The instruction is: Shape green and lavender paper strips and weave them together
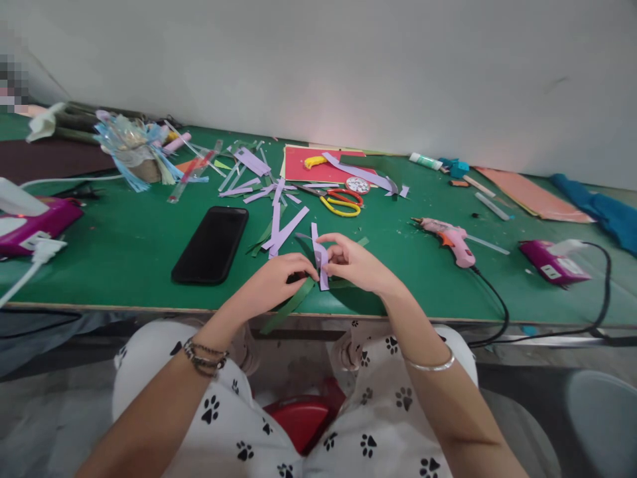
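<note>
My right hand [355, 263] pinches a narrow lilac paper strip [323, 277] between thumb and fingers near the table's front edge. My left hand [283, 273] is beside it, fingertips closed at a green paper strip [287, 307] that slants over the edge toward my lap. The two strips meet at my fingertips; whether they are joined is hidden. Behind my hands lie loose lilac paper strips [288, 229], some crossing each other. Scissors [343, 202] with red and yellow handles lie farther back.
A black phone [212, 245] lies left of my hands. To the right are a pink glue gun [448, 240] with a cord and a purple power strip [555, 262]. Red paper [293, 162], a glue stick [425, 161] and a bundle of blue strips [132, 146] are toward the wall.
</note>
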### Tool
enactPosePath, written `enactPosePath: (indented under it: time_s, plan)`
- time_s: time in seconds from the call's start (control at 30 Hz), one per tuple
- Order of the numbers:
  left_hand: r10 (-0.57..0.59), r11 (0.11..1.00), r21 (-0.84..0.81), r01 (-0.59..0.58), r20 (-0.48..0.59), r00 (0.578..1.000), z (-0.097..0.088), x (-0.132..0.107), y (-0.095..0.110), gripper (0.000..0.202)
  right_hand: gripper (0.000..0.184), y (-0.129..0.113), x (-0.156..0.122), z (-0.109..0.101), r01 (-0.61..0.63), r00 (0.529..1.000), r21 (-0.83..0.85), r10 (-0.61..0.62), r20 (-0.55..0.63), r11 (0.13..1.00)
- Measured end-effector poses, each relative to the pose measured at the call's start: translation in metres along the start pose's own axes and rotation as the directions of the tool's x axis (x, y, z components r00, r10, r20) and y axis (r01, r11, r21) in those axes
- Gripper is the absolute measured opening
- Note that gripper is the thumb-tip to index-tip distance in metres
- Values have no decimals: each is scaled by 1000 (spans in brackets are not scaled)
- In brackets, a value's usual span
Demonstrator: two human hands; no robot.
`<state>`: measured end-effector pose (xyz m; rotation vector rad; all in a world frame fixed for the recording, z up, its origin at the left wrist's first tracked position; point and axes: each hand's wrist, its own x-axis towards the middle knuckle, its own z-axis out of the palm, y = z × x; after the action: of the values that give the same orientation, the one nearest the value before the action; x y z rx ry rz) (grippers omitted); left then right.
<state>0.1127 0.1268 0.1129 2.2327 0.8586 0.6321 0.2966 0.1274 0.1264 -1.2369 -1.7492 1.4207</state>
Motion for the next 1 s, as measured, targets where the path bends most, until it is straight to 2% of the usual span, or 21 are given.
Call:
enactPosePath:
  time_s: [0.23,0.33,0.57,0.7,1.0]
  plan:
    - [-11,1000,-13,12,69,998,-8,6,-4,23,34,-6,-4,1,89,989,-253,-116,-94,963]
    - [-31,1000,7,31,82,996,-13,8,-4,25,33,-4,-4,2,112,983,-299,-150,-107,948]
    - [-39,999,20,38,15,999,-8,9,-5,20,32,1,-2,4,105,982,-358,-154,-112,928]
    - [-7,1000,-18,7,10,1000,-3,10,-4,16,32,2,-2,4,108,981,-341,-156,-116,934]
    - [-20,1000,0,20,32,999,-2,9,-4,19,32,10,-1,8,102,986,-268,-133,-103,958]
